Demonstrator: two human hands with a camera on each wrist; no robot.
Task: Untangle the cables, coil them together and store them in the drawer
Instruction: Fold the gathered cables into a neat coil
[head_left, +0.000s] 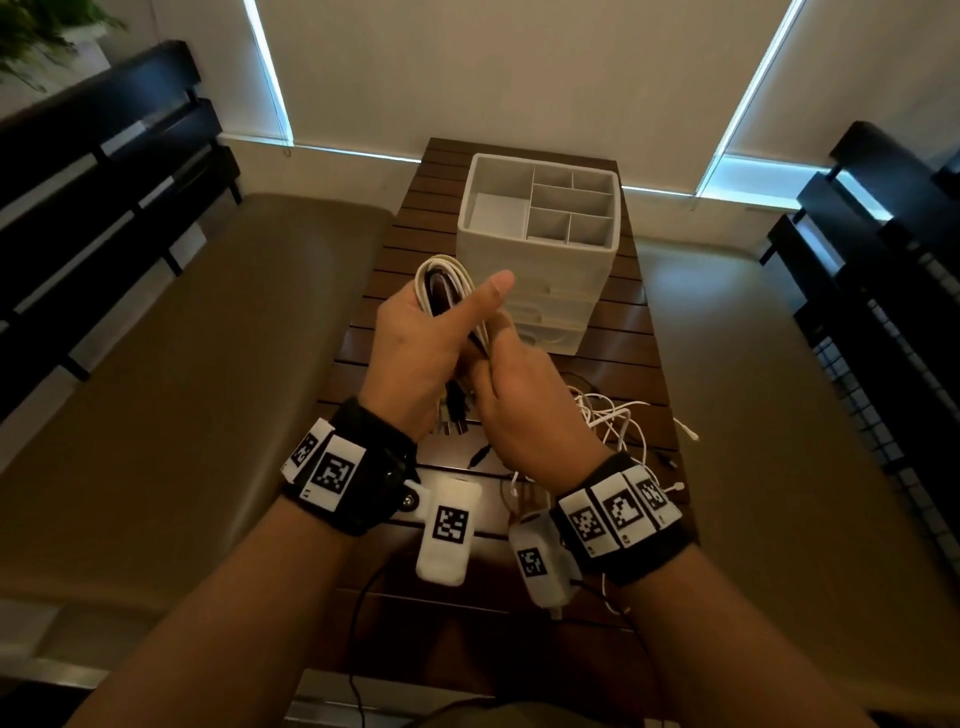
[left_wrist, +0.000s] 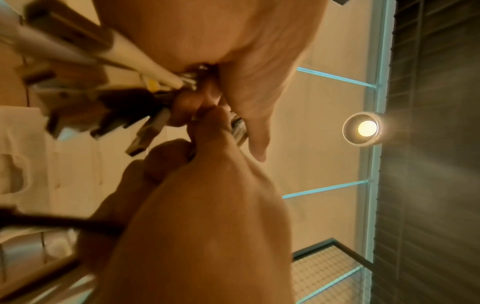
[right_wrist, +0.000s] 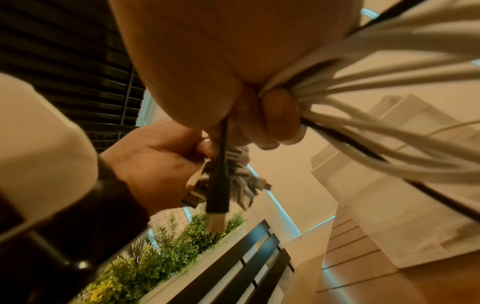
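A coil of white and black cables (head_left: 442, 273) is held above the table, just in front of the white drawer unit (head_left: 498, 244). My left hand (head_left: 415, 338) grips the coil from the left, thumb stretched out over it. My right hand (head_left: 524, 410) grips the lower part of the same coil. In the right wrist view the right hand (right_wrist: 207, 61) squeezes the bundle (right_wrist: 363, 98), and a black USB plug (right_wrist: 218, 195) hangs among grey plugs beside the left hand (right_wrist: 155, 160). The left wrist view shows the plug ends (left_wrist: 124, 115) blurred by the palm (left_wrist: 233, 51).
A loose tangle of thin white cables (head_left: 618, 421) lies on the dark slatted table (head_left: 623, 332) right of my hands. A small black plug (head_left: 478, 457) lies near the table's front. The drawer unit's fronts look closed; its top tray has several compartments. Cushioned benches flank the table.
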